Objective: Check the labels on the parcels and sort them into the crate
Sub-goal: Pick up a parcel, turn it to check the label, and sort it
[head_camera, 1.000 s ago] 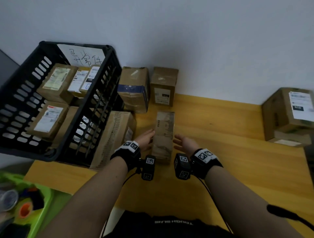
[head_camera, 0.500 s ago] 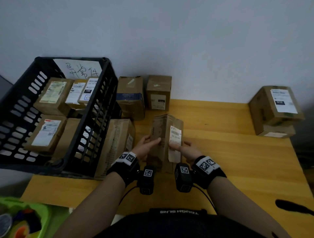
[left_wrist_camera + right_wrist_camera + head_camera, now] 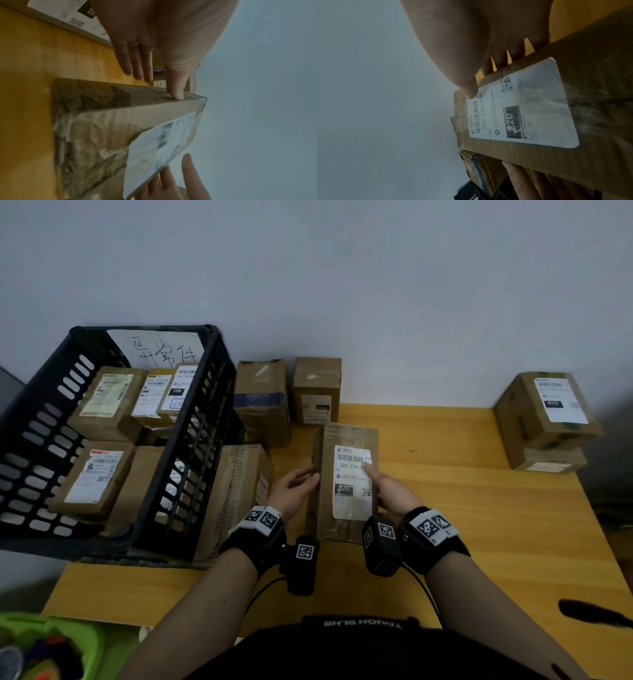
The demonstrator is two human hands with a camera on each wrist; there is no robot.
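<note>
A long brown parcel [image 3: 323, 474] is held tilted above the yellow table [image 3: 462, 508], its white label [image 3: 352, 484] marked 220 facing me. My left hand [image 3: 308, 477] grips its left side, thumb [image 3: 176, 94] on the side face and fingers [image 3: 530, 178] underneath. My right hand [image 3: 376, 484] pinches the right edge: its thumb [image 3: 471, 92] lies on the label [image 3: 522, 108], its fingers go behind the parcel. The black slotted crate [image 3: 191, 440] stands tilted at the left and holds several labelled parcels.
A blue-taped box [image 3: 262, 402] and a small box [image 3: 317, 390] stand against the wall. A large box [image 3: 236, 491] leans on the crate's right side. Two stacked boxes [image 3: 544, 409] sit at the far right. A handwritten sheet [image 3: 161, 350] hangs in the crate. A green bin [image 3: 51, 642] is below left.
The parcel lay on the table with a plain face up; both hands have lifted it and turned it, so its label now faces me. The right thumb has moved onto the label.
</note>
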